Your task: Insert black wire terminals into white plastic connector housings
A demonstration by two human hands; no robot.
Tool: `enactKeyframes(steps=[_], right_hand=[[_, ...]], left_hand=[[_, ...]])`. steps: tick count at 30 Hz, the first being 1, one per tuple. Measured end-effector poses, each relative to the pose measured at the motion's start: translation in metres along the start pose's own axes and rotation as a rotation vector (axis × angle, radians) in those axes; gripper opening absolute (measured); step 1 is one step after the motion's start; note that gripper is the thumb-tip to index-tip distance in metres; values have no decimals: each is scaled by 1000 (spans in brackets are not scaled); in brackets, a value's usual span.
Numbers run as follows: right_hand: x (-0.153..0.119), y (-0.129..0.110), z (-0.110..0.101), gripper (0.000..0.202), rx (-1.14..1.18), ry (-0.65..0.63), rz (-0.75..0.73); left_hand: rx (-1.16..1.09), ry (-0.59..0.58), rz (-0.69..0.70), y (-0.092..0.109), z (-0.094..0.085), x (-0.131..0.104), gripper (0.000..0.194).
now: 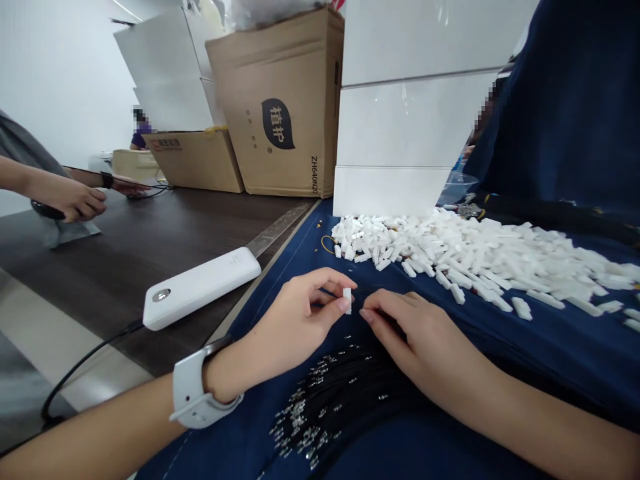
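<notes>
My left hand (305,310), with a pale watch on its wrist, pinches a small white plastic piece (347,301) upright between thumb and fingers. Just right of it, my right hand (413,327) has its thumb and fingertips pressed together; whatever they hold, if anything, is too small to make out. Below both hands a bundle of black cords with small metal ends (310,417) is spread over the dark blue cloth (410,447). Many similar white pieces (480,257) form a long pile beyond my right hand.
A white power bank (200,287) with a cable lies on the dark table (200,223) at left. Cardboard boxes (280,107) and white boxes (395,127) stand behind. Another person's hands (80,200) are at far left, one holding a black object.
</notes>
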State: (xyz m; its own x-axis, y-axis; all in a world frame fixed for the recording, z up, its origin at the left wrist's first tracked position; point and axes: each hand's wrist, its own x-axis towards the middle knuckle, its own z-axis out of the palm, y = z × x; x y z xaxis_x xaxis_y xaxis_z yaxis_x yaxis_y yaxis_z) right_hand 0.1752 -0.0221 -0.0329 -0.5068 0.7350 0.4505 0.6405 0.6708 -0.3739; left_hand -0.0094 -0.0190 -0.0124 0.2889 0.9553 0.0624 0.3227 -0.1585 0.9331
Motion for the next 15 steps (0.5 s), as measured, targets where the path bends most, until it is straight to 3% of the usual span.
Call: enactKeyframes(steps=[15], right_hand=[[-4, 4, 8, 26, 5, 15, -133]], left_hand=[[-87, -27, -44, 0, 7, -4, 10]])
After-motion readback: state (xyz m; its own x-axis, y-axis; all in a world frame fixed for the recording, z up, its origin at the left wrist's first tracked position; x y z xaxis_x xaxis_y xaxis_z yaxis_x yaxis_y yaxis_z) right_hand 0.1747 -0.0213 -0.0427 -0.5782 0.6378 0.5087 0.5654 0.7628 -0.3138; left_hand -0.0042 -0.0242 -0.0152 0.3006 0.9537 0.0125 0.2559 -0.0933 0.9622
